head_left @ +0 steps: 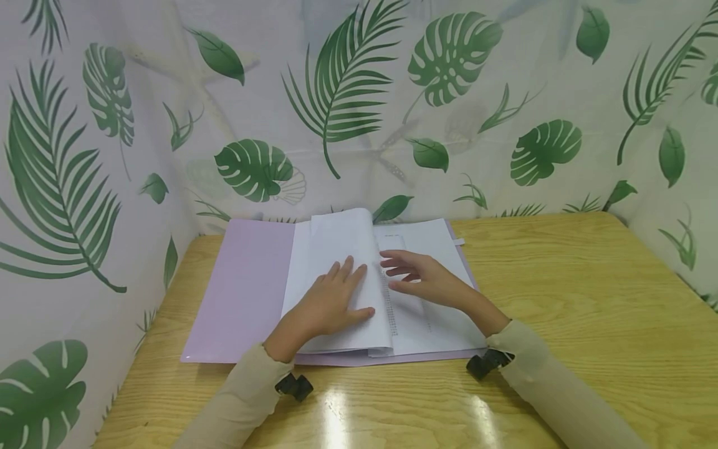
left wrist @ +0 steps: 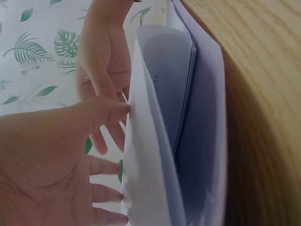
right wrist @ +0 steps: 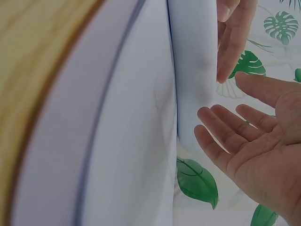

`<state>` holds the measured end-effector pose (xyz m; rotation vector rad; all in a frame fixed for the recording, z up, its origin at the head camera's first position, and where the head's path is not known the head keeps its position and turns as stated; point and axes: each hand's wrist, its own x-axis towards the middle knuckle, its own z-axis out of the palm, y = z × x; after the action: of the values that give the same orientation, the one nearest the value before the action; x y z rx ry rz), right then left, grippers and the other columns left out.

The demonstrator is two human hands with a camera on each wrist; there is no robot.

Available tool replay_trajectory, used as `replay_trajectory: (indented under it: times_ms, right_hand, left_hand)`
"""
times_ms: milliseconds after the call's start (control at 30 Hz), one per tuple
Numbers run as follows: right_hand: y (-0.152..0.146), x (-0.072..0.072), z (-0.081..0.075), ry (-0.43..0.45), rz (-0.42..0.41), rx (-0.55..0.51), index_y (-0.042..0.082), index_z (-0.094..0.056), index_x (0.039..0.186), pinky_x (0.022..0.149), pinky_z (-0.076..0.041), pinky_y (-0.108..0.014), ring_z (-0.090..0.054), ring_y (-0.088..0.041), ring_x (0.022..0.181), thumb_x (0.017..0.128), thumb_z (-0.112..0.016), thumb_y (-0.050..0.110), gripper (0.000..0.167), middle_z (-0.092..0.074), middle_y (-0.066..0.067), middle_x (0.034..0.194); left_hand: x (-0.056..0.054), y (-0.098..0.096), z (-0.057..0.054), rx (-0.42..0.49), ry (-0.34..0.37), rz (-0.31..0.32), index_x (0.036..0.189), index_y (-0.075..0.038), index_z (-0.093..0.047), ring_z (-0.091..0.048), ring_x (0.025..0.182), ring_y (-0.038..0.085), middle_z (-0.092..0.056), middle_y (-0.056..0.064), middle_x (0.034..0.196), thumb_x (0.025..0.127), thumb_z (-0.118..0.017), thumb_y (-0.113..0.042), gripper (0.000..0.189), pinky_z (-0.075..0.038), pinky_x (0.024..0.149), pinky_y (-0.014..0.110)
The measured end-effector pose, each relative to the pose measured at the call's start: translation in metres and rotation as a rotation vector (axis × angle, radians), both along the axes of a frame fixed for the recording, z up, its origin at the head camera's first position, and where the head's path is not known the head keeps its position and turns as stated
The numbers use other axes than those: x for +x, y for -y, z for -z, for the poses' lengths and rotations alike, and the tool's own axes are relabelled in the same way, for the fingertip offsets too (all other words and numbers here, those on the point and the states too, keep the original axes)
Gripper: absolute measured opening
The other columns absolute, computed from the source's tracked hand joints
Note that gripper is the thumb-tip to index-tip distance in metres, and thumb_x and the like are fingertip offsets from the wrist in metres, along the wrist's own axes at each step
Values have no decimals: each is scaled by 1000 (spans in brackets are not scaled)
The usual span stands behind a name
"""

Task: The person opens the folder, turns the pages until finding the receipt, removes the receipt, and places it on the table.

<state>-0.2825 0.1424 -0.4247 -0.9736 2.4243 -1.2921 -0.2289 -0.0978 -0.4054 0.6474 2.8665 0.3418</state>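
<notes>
A lilac folder [head_left: 252, 274] lies spread on the table with white paper sheets inside. The turned sheets [head_left: 342, 234] on its left side bulge up in a curve near the middle. My left hand [head_left: 331, 305] rests on them with fingers spread, the fingertips touching the paper in the left wrist view. My right hand [head_left: 429, 280] hovers over the printed page [head_left: 412, 312] on the right side, fingers loosely bent, holding nothing. In the right wrist view its fingertips [right wrist: 202, 113] are beside the curved paper [right wrist: 193, 61].
The wooden table [head_left: 572, 299] extends to the right and in front of the folder. A white curtain with green leaves [head_left: 359, 81] hangs behind and at both sides. Black wrist devices [head_left: 294, 386] sit at both sleeves. A small white tab [head_left: 459, 242] sticks out at the folder's right edge.
</notes>
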Motion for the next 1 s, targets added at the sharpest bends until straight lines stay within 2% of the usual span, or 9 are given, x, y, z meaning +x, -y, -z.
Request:
replay_trajectory:
  times_ms: [233,567,800,1000]
  right_hand:
    - [-2,-2,0,-31,-10,16,0,-45,151,103,-53,-53,-61,-38,129,98,-68,14,59,-58,-22,145]
    - [-13,-8,-6,-86,27,16,1,-50,148,103,-53,-53,-63,-37,127,97,-69,12,56,-61,-22,141]
    - [-23,-13,-12,-104,72,25,3,-51,147,105,-51,-56,-62,-38,128,98,-69,12,53,-61,-22,142]
    - [-35,-17,-20,-99,153,83,7,-51,148,109,-48,-54,-59,-35,133,99,-68,18,53,-60,-17,144]
  left_hand:
    - [1,1,-3,-14,29,50,163,-19,-28,-14,157,41,-16,10,171,103,-52,-46,70,-24,126,58]
    - [1,0,-3,-6,42,-3,160,-13,-33,-18,157,41,-26,17,168,103,-51,-53,72,-23,127,55]
    - [0,0,-1,-1,22,-19,159,-10,-36,-25,154,43,-34,21,163,100,-57,-55,78,-28,125,54]
    - [-2,2,1,-2,11,-30,158,-8,-36,-32,151,42,-39,24,158,95,-66,-54,83,-34,122,53]
